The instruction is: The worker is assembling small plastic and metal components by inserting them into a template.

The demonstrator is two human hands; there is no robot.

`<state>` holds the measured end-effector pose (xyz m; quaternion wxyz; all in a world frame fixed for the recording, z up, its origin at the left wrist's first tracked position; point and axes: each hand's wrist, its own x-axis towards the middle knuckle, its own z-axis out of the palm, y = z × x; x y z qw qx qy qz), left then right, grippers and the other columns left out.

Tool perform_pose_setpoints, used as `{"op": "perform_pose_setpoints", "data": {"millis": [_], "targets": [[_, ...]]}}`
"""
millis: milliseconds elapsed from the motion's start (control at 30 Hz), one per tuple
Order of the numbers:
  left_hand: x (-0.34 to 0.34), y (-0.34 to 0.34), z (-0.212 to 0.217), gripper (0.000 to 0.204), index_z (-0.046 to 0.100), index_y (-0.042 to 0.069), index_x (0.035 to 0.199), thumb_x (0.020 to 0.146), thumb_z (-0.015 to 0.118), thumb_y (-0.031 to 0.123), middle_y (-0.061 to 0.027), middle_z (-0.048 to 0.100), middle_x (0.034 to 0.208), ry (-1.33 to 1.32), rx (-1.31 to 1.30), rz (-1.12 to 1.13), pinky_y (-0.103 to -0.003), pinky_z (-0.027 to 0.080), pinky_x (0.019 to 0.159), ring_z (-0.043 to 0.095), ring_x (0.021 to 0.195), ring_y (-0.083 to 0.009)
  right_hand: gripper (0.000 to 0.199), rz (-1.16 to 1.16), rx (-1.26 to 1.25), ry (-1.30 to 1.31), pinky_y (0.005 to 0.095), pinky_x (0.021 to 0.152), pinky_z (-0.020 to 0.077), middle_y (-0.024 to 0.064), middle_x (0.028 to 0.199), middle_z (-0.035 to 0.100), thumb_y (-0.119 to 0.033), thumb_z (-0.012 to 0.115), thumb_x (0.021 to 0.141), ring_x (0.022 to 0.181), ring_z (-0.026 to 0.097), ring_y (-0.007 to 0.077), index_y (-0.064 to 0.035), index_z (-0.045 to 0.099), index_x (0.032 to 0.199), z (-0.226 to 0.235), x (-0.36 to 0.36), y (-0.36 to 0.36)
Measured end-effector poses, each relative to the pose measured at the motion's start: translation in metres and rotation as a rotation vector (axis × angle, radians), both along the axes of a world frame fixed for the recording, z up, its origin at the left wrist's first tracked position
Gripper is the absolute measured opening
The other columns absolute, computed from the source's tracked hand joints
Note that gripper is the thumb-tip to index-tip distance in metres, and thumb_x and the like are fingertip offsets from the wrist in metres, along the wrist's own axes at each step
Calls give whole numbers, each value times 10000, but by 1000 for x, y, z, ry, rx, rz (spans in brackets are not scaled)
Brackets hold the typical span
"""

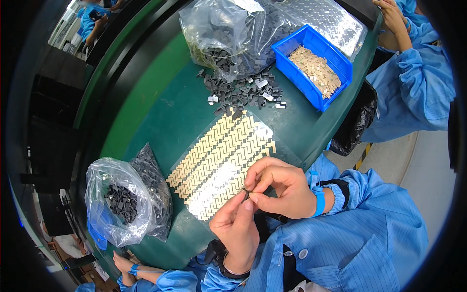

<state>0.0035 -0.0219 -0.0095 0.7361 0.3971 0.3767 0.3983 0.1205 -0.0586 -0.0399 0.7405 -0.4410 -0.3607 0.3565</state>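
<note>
My left hand (236, 233) and my right hand (287, 192) meet over the near right corner of a clear sheet. Between their fingertips they pinch a small black plastic part (247, 192), mostly covered by the fingers. Rows of cream-coloured, angled stickers (219, 160) run across the sheet under and beyond my hands. Past its far edge lies a loose pile of small black plastic parts (243, 92), with a few light pieces among them. A blue bin (311, 68) to the far right holds many small tan pieces (316, 72).
A large clear bag (214, 34) of black parts stands at the back. Another open bag (121, 194) of black parts sits on the left. Green matting covers the table (155, 126). Other people in blue workwear sit at the right (413, 87) and lower left (129, 267).
</note>
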Motion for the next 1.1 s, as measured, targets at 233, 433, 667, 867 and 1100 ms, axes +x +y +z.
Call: {"op": "perform_pose_setpoints", "data": {"millis": [233, 433, 667, 867, 1100], "targets": [[-2, 1, -2, 171, 589, -77, 979, 809, 564, -82, -193, 630, 948, -142, 49, -8, -301, 523, 759, 628, 835, -195, 114, -11, 47, -235, 265, 741, 455, 96, 926, 550, -41, 657, 730, 849, 558, 175, -15, 582, 813, 3, 10, 3], [1, 5, 0, 281, 515, -62, 1064, 795, 595, -40, -164, 629, 902, 7, 193, 4, -275, 525, 702, 625, 773, -180, 199, 181, -53, -277, 247, 679, 442, 71, 891, 536, -112, 695, 738, 754, 533, 144, -16, 598, 883, 7, 28, 5], [-6, 11, -3, 432, 446, -87, 1182, 789, 617, -30, -190, 630, 907, 46, 163, -122, -286, 531, 694, 635, 767, -200, 126, 602, -91, 192, 219, 672, 435, 46, 838, 569, -92, 645, 810, 737, 546, 91, 10, 594, 865, 2, 38, 8], [-12, 19, 1, 473, 407, -69, 1260, 813, 556, -100, -196, 631, 940, 77, 301, -324, -295, 523, 752, 640, 818, -211, 123, 749, -190, 285, 187, 598, 420, 24, 717, 606, -103, 630, 793, 669, 561, 64, -3, 558, 798, 2, 40, 11], [-9, 24, 13, 474, 475, -72, 1211, 754, 585, -132, -189, 647, 888, 525, 816, -454, -272, 532, 704, 651, 773, -196, 126, 659, -197, -67, 211, 493, 325, -41, 599, 485, -57, 593, 718, 566, 402, 22, -49, 474, 674, -1, 35, 13]]}}
